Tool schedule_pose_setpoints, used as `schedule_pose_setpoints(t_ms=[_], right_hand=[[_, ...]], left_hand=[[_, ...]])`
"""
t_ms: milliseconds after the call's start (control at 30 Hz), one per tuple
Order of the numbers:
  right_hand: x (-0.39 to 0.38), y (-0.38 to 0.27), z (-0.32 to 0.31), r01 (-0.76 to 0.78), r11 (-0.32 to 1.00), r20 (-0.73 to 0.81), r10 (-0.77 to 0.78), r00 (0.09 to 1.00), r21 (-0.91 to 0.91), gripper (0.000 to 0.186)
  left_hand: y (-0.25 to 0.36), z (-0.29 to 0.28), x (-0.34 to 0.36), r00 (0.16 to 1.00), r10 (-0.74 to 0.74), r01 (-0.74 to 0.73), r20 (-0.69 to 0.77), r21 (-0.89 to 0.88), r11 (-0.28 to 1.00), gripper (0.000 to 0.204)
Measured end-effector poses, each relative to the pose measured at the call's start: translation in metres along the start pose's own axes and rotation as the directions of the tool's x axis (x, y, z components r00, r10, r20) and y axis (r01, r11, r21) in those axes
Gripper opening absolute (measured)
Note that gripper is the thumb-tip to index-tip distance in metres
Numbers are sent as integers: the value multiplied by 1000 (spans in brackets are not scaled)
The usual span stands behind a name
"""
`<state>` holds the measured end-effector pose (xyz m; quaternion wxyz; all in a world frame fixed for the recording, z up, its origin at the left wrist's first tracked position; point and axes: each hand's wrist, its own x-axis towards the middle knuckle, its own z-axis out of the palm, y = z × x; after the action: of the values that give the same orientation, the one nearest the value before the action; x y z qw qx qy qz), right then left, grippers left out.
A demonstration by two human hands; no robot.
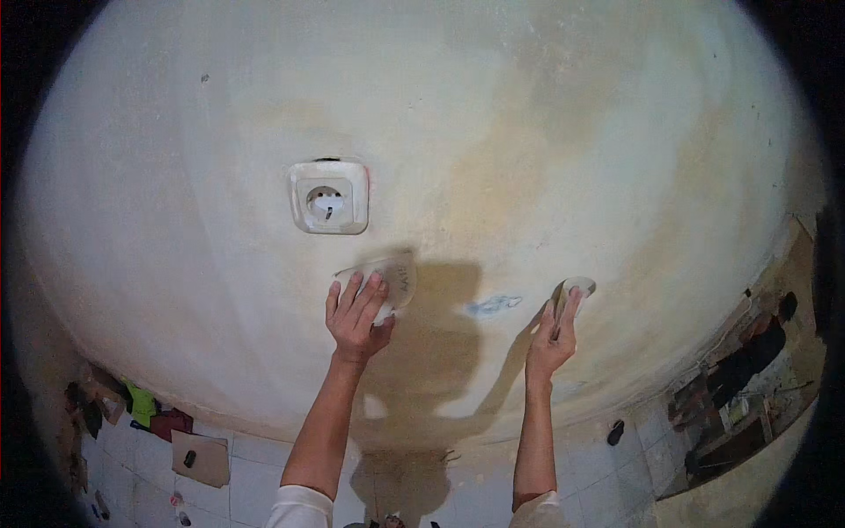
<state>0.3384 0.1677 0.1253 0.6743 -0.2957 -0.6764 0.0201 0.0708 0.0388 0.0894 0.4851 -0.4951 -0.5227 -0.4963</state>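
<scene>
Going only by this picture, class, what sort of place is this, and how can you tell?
Probably an ordinary indoor room, perhaps in a home: it has a stained, pale wall, a white power socket set in it, and a tiled floor below.

Both forearms rise from the lower edge, bare and well apart. The left forearm [322, 422] slants up to the right; the right forearm [534, 440] stands nearly upright. The left hand [356, 319] shows its back, its fingers [375, 281] spread and pointing upward, slightly bent, with the thumb [384, 331] out to the right, lower down. The left wrist [350, 355] lies almost in line with the forearm. The right hand [554, 339] tilts a little to the right above its wrist [539, 378], narrower in outline, its fingers stretched upward in a grip.
</scene>
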Motion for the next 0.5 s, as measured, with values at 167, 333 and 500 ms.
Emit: schedule_pose_setpoints(t_ms=[167,333,500], right_hand=[[-3,-5,8,-92,994,-33,94,995,58,45],[-8,4,7,-22,998,-73,26,997,51,44],[-5,4,7,25,999,-72,-28,997,-36,40]], left_hand=[[4,-5,2,999,-19,18,26,57,998,36],[3,-8,2,999,-14,12,45,51,999,44],[3,-5,1,998,-30,28,51,34,999,46]])
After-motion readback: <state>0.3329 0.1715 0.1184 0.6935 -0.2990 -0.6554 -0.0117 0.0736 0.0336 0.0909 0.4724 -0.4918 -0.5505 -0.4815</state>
